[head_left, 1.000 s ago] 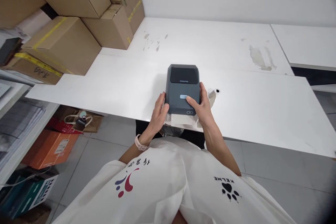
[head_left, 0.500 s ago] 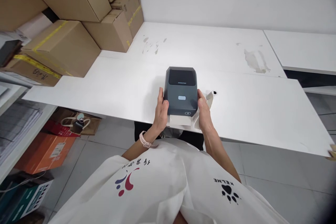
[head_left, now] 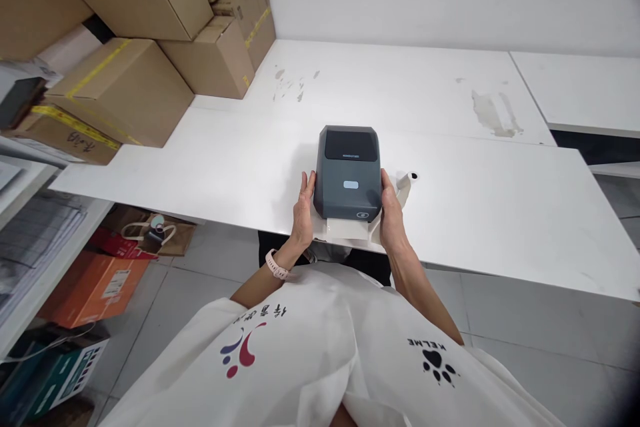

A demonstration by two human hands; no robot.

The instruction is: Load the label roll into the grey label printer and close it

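Since a second ago, the right hand [head_left: 393, 220] has moved: its thumb came off the pale button [head_left: 351, 185] and now lies by the side of the label printer [head_left: 340, 203]. The left hand [head_left: 302, 217] has come a little bit away from the printer's edge. Its fingers are straight and open, and the tips are right by the printer's side, at 8 o'clock. The fingers of the right hand lie along the other side, at 4 o'clock. I can't tell if they are squeezing.

The dark gray printer sits on the white bench [head_left: 240, 173], between the two hands and near the front edge. At 6 o'clock from it, a white paper strip [head_left: 347, 229] pokes out. At 3 o'clock, just past the right hand, is a little white paper roll [head_left: 407, 180]. A pink wristband [head_left: 276, 265] goes around the left wrist, at 7 o'clock.

Farther out, brown cardboard boxes [head_left: 127, 90] with yellow tape are piled up at 10 o'clock. Down low at 8 o'clock is an orange box [head_left: 97, 287].
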